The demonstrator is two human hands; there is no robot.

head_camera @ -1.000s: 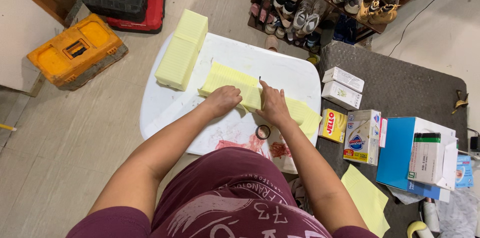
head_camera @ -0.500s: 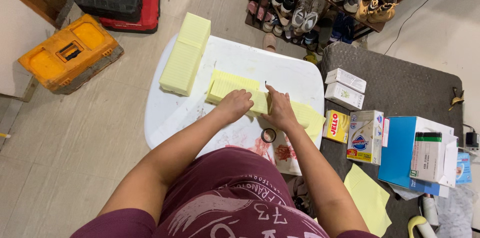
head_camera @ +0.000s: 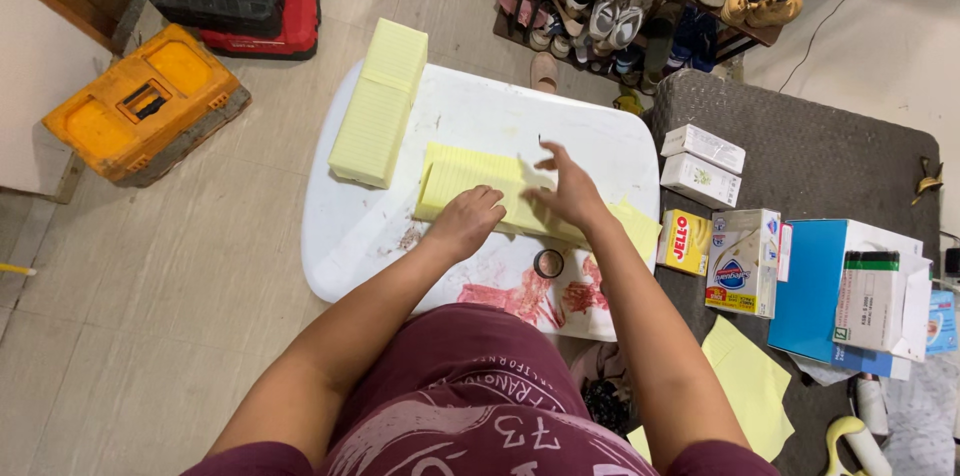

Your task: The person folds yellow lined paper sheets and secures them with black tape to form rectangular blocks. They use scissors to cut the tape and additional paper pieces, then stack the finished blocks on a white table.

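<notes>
Hands are laid on a pale yellow foam block (head_camera: 470, 176) in the middle of the stained white table (head_camera: 480, 116), the left hand (head_camera: 468, 221) curled loosely on its near edge, the right hand (head_camera: 565, 191) spread flat with fingers open, while a second, longer foam block (head_camera: 380, 101) is seen at the table's far left corner.

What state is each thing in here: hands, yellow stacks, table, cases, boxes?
Left hand: fingers curled, pressing on the near yellow stack.
Right hand: fingers spread, on the same stack.
Near yellow stack: flat under both hands.
Far yellow stack: untouched, overhanging the table's edge.
White table: red-stained near the person.
Orange case: shut.
Blue box: shut.
</notes>
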